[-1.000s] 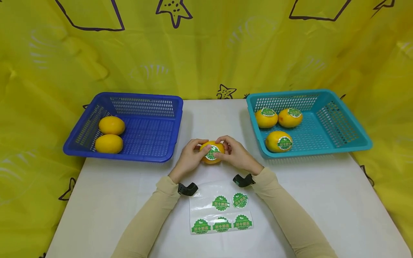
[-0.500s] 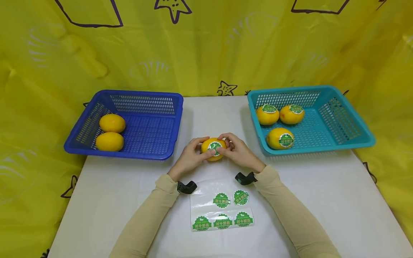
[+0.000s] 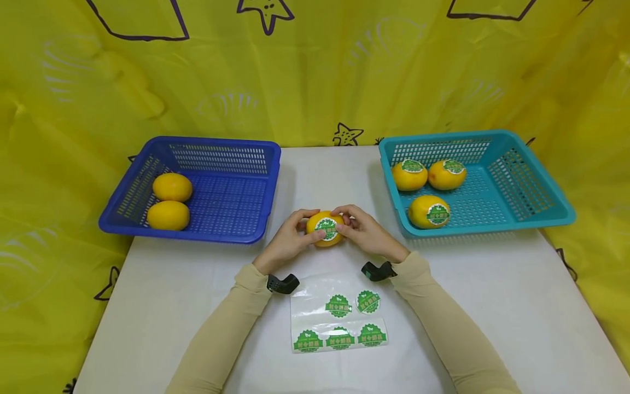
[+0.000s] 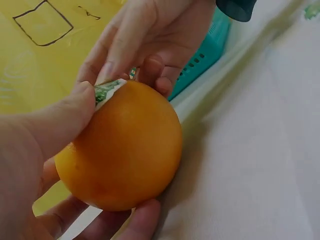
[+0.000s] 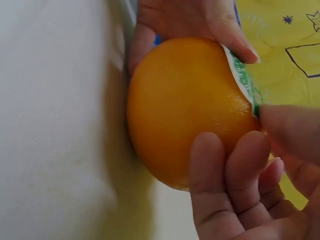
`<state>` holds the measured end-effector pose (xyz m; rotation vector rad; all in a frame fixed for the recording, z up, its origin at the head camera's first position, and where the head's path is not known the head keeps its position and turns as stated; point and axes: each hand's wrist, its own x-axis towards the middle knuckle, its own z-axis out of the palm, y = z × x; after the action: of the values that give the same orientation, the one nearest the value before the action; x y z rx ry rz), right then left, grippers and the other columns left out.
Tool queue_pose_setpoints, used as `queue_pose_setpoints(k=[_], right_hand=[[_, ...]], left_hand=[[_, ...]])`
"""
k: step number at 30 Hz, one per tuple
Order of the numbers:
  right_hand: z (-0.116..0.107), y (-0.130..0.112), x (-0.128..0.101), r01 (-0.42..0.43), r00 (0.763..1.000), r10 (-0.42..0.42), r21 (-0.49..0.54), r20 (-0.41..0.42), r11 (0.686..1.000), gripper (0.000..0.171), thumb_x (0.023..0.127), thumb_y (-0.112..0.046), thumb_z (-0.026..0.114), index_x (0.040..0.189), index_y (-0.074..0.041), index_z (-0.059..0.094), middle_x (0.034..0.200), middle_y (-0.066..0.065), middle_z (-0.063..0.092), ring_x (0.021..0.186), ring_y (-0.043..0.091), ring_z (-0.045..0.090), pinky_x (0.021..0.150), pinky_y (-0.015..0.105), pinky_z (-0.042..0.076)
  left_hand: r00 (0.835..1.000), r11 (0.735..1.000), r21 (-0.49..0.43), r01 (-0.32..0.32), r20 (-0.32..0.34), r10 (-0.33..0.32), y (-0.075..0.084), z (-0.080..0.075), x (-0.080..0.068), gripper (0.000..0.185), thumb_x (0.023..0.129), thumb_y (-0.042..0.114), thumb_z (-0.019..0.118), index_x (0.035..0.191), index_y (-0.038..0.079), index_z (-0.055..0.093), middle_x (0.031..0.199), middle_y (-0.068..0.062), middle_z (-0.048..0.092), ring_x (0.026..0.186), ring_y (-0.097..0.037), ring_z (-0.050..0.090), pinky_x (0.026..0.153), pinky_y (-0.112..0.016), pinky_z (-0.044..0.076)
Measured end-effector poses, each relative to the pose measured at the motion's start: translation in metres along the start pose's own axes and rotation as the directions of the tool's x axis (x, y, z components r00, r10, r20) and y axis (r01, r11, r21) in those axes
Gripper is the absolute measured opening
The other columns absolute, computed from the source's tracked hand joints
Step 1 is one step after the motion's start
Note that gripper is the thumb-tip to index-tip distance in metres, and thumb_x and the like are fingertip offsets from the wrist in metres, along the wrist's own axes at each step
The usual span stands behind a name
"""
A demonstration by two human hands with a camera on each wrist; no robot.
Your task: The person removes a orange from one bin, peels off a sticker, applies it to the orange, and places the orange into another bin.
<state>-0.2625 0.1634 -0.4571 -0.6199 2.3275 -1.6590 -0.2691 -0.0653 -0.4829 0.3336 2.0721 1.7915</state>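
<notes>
Both hands hold one orange fruit (image 3: 325, 229) at the middle of the white table (image 3: 492, 306). My left hand (image 3: 290, 238) cups its left side, thumb pressed on the green sticker (image 3: 327, 227) on top. My right hand (image 3: 361, 232) grips its right side, thumb also on the sticker. In the left wrist view the orange fruit (image 4: 122, 147) fills the frame, the green sticker (image 4: 106, 92) edge under the thumb. The right wrist view shows the orange fruit (image 5: 190, 110) and the green sticker (image 5: 243, 80) rim. A clear sticker sheet (image 3: 337, 323) with several green labels lies near my wrists.
A blue basket (image 3: 221, 189) at the left holds two plain orange fruits (image 3: 169, 200). A teal basket (image 3: 517, 191) at the right holds three stickered fruits (image 3: 428, 212). A yellow patterned cloth (image 3: 315, 71) hangs behind and around the table.
The sticker, partly lifted a second ago, now lies flatter on the fruit under both thumbs. Hands and fruit have barely shifted; the camera view rose slightly.
</notes>
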Motion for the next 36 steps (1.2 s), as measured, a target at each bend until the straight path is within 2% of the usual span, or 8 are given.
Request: queue_pose_setpoints(k=[5,8,16,20,24,30,32,36], right_hand=[[0.004,0.002,0.0,0.043,0.998,-0.05,-0.143,-0.043,0.989,0.042,0.089,-0.014,0.074,0.123,-0.004,0.054,0.088,0.012,0.046,0.07,0.021,0.044,0.06,0.024,0.037],[0.006,0.008,0.0,0.061,0.996,-0.073,-0.211,-0.051,0.976,0.048,0.085,-0.019,0.078,0.123,-0.007,0.052,0.089,0.008,0.047,0.065,0.018,0.045,0.057,0.024,0.039],[0.003,0.01,-0.002,0.106,0.994,-0.112,-0.183,-0.021,0.977,0.048,0.085,-0.012,0.078,0.125,-0.005,0.053,0.093,0.011,0.048,0.07,0.021,0.046,0.059,0.024,0.039],[0.003,0.01,0.0,0.104,0.994,-0.107,-0.186,-0.008,0.977,0.047,0.086,-0.013,0.077,0.126,-0.006,0.052,0.093,0.009,0.047,0.072,0.02,0.045,0.06,0.024,0.038],[0.003,0.011,0.001,0.094,0.995,-0.1,-0.19,-0.021,0.977,0.038,0.091,-0.013,0.071,0.124,-0.007,0.054,0.09,0.007,0.046,0.073,0.02,0.045,0.062,0.026,0.038],[-0.001,0.012,0.0,0.108,0.993,-0.112,-0.151,-0.02,0.983,0.032,0.095,-0.007,0.063,0.125,-0.004,0.053,0.089,0.007,0.046,0.074,0.022,0.044,0.062,0.027,0.037],[-0.002,0.012,-0.001,0.106,0.994,-0.109,-0.131,-0.011,0.986,0.032,0.096,-0.006,0.062,0.126,-0.004,0.053,0.09,0.008,0.046,0.075,0.022,0.043,0.063,0.026,0.037],[0.001,0.014,-0.001,0.074,0.997,-0.075,-0.109,-0.002,0.991,0.031,0.096,-0.004,0.062,0.126,-0.002,0.053,0.089,0.01,0.045,0.074,0.023,0.042,0.062,0.026,0.035]], left_hand=[[1.0,1.0,0.026,0.016,0.014,-0.017,0.004,0.0,-0.001,0.058,0.088,0.032,0.076,0.138,0.019,0.051,0.129,-0.009,0.047,0.108,-0.027,0.052,0.083,-0.036,0.048],[1.0,0.999,0.044,0.011,0.012,-0.012,0.005,0.001,-0.002,0.059,0.087,0.033,0.076,0.138,0.018,0.051,0.13,-0.008,0.047,0.108,-0.028,0.052,0.082,-0.036,0.048],[0.998,0.994,0.103,-0.043,0.043,0.038,0.002,-0.001,-0.001,0.061,0.089,0.034,0.074,0.14,0.015,0.047,0.137,-0.006,0.045,0.116,-0.025,0.051,0.09,-0.036,0.048],[0.995,0.991,0.103,-0.083,0.072,0.076,0.001,-0.001,-0.001,0.067,0.087,0.029,0.077,0.142,0.011,0.042,0.139,-0.007,0.043,0.113,-0.025,0.054,0.089,-0.034,0.05],[0.991,0.985,0.12,-0.127,0.063,0.12,0.0,0.001,0.0,0.068,0.085,0.023,0.079,0.141,0.007,0.043,0.137,-0.009,0.045,0.108,-0.024,0.058,0.087,-0.031,0.052],[0.978,0.946,0.252,-0.204,0.013,0.207,-0.002,0.005,0.003,0.066,0.084,0.026,0.08,0.139,0.008,0.048,0.133,-0.008,0.05,0.107,-0.019,0.055,0.088,-0.031,0.05],[0.977,0.932,0.299,-0.204,-0.003,0.215,-0.001,0.006,0.003,0.066,0.083,0.027,0.08,0.138,0.008,0.048,0.131,-0.008,0.051,0.106,-0.019,0.055,0.088,-0.034,0.05],[0.982,0.906,0.39,-0.164,-0.026,0.189,0.003,0.009,-0.001,0.068,0.082,0.03,0.08,0.137,0.008,0.048,0.129,-0.008,0.052,0.108,-0.02,0.053,0.093,-0.038,0.045]])
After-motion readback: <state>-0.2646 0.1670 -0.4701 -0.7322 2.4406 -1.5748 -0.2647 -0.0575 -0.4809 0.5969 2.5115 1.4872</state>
